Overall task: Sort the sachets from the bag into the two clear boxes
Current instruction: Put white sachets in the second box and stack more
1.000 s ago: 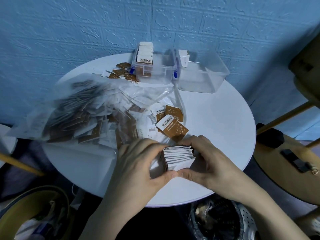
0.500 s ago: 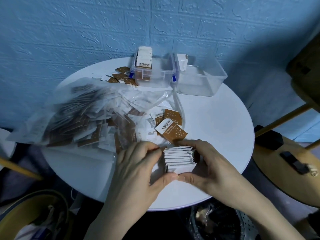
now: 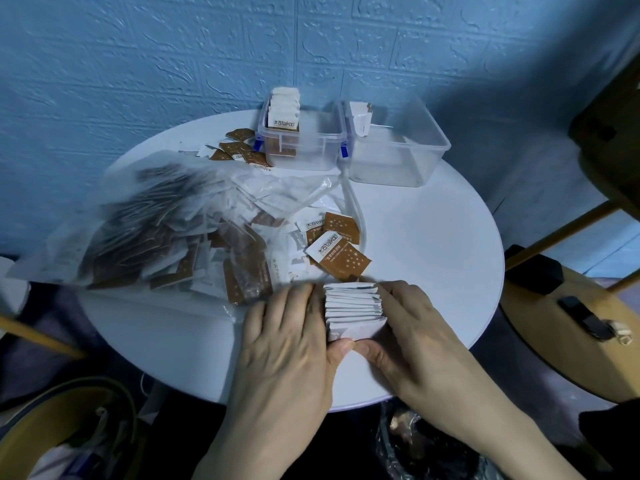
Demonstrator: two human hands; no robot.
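While both hands work at the near edge of the round white surface (image 3: 433, 237), a stack of white sachets (image 3: 353, 311) stands on edge between them. Left hand (image 3: 287, 341): palm and straight fingers pressed flat against the stack's left side, thumb tucked under the near end. Right hand (image 3: 408, 334): fingers curled round the right side, thumb meeting the left thumb at the near corner. Stack squeezed, edges being evened.

Bag (image 3: 173, 223) lies open just left of the hands, most of it full of brown and white sachets mixed. Two brown sachets (image 3: 337, 247) lie loose at its mouth, just beyond the stack. More brown ones (image 3: 239, 148) scattered near the far boxes.

Left clear box (image 3: 301, 147) at the far edge holds a row of brown-and-white sachets upright. Right clear box (image 3: 398, 150), touching it, holds a few white ones at its back left corner; otherwise bare.

Step, as I judge it: squaring up a gathered batch of white sachets. Next move likely calls for a firm two-sided grip, a lift across to the right clear box, keeping the stack from fanning out. Sorting looks early; the bag remains mostly unsorted.
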